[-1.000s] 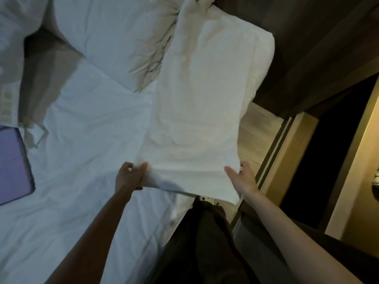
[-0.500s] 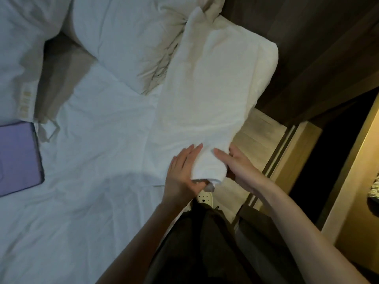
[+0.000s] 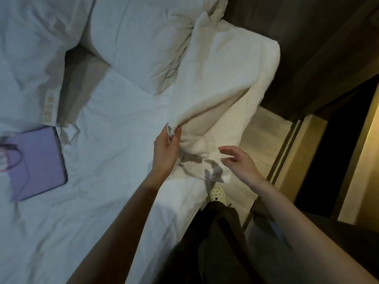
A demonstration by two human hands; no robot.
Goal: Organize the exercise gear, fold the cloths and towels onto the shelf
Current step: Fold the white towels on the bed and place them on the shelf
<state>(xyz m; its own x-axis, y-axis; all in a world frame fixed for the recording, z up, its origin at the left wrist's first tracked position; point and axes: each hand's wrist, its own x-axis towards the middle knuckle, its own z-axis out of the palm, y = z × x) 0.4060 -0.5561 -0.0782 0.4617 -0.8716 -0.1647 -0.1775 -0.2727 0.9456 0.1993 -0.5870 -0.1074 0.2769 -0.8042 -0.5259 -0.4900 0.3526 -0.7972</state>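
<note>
A long white towel (image 3: 223,78) lies along the right edge of the bed, its far end draped near the wall. My left hand (image 3: 166,148) pinches the towel's near corner and lifts it, so a diagonal fold runs up toward the far right. My right hand (image 3: 240,162) hovers just right of the fold with fingers spread and relaxed, holding nothing. The towel's near hem lies loose on the sheet between my hands.
White pillows (image 3: 139,37) sit at the head of the bed (image 3: 98,181). A purple flat case (image 3: 39,160) lies at the left. A wooden floor strip (image 3: 264,140) and a dark wall (image 3: 317,48) are to the right. My foot in a white clog (image 3: 217,194) stands by the bed.
My hands came together from the towel's two near corners. My left hand now lifts a corner up and to the left, and my right hand has let go and drawn back.
</note>
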